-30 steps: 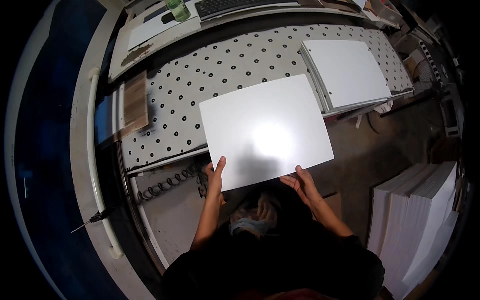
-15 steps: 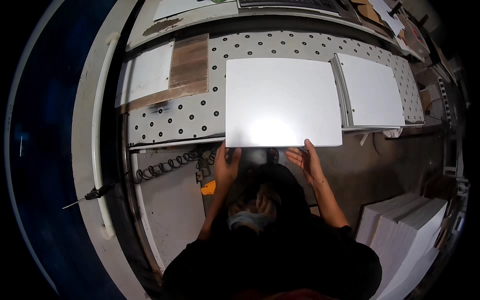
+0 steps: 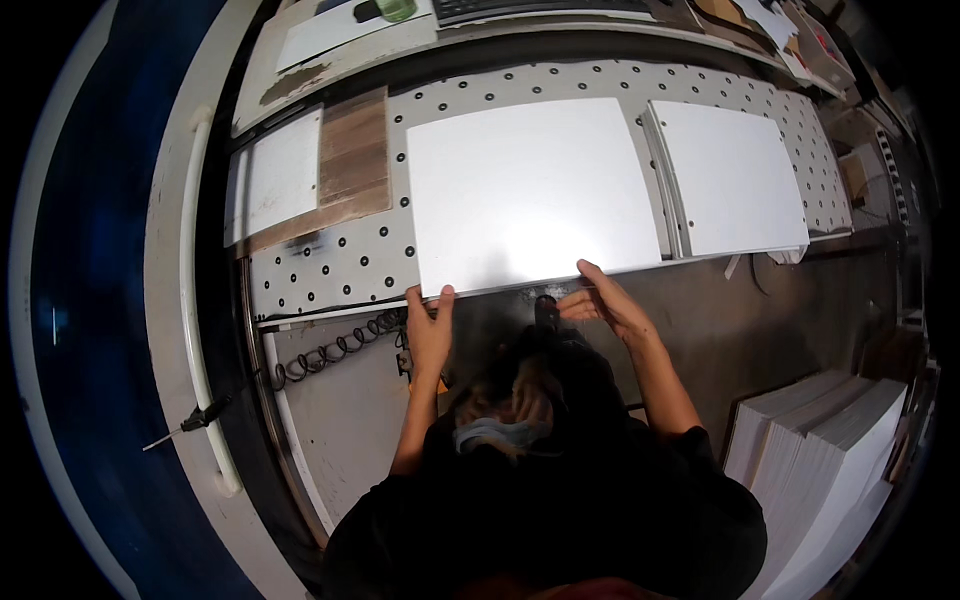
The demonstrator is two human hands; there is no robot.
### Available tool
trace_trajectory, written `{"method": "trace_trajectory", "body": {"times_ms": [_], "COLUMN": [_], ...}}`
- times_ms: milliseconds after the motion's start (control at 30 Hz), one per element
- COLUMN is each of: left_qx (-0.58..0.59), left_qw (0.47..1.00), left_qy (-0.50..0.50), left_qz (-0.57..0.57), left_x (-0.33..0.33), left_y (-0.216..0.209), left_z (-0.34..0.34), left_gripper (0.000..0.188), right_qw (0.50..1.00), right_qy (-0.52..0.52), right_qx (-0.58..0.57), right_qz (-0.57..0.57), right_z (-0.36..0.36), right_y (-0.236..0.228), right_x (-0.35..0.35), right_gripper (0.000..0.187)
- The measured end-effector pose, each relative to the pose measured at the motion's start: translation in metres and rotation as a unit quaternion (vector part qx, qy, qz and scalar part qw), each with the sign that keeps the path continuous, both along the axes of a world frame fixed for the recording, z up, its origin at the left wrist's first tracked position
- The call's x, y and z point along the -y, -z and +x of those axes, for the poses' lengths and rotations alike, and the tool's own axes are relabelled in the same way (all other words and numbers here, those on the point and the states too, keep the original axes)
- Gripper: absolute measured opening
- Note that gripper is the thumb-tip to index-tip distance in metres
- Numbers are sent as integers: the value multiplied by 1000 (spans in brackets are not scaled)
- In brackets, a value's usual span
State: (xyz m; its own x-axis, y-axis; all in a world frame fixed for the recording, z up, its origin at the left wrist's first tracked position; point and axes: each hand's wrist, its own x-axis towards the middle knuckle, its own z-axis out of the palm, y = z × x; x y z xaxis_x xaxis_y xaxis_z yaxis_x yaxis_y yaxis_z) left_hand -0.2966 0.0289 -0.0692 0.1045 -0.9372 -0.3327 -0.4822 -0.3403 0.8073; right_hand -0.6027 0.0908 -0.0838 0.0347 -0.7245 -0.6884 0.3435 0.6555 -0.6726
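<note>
A large white rectangular panel (image 3: 530, 195) lies flat on the perforated worktable, its near edge at the table's front. My left hand (image 3: 430, 330) grips the panel's near left corner, with the thumb at the front edge and a finger at the corner. My right hand (image 3: 612, 308) is at the near edge right of the middle. Its thumb tip touches the edge, while the other fingers stretch leftward below it, apart from the panel. To the right of the panel sits a stack of similar white panels (image 3: 735, 180) with small dark dots.
The table (image 3: 370, 262) is pale with rows of dark round dots. A white sheet (image 3: 275, 178) lies over a brown board (image 3: 355, 150) on the left. A white rail (image 3: 190, 300) carries a screwdriver-like tool (image 3: 205, 415). Another panel stack (image 3: 820, 440) stands lower right.
The large panel has shifted a little left in view and tilted slightly, with both hands moving along at its near edge. My head view has also shifted a little.
</note>
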Motion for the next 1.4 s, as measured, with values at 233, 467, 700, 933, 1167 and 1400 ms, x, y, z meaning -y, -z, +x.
{"method": "trace_trajectory", "body": {"times_ms": [233, 467, 700, 933, 1167, 1400], "left_qx": [231, 673, 588, 133, -54, -58], "left_qw": [891, 442, 677, 900, 925, 885], "left_qy": [-189, -456, -340, -31, 375, 460], "left_qz": [-343, -380, -284, -414, 9, 49], "left_x": [5, -37, -17, 47, 25, 37], "left_y": [12, -81, -123, -82, -66, -82], "left_z": [107, 305, 352, 260, 76, 46], "left_gripper": [72, 101, 55, 28, 41, 41], "right_qw": [987, 886, 869, 866, 871, 847], "right_qy": [-145, -382, -181, 28, 179, 242], "right_qx": [-34, -198, -310, -444, -357, -368], "right_qz": [-63, -172, -340, -229, -286, -299], "right_z": [-5, 11, 43, 20, 24, 16], "right_y": [6, -83, -84, -59, -36, -36], "right_x": [-4, 20, 63, 104, 110, 108], "right_gripper": [79, 42, 29, 23, 20, 23]}}
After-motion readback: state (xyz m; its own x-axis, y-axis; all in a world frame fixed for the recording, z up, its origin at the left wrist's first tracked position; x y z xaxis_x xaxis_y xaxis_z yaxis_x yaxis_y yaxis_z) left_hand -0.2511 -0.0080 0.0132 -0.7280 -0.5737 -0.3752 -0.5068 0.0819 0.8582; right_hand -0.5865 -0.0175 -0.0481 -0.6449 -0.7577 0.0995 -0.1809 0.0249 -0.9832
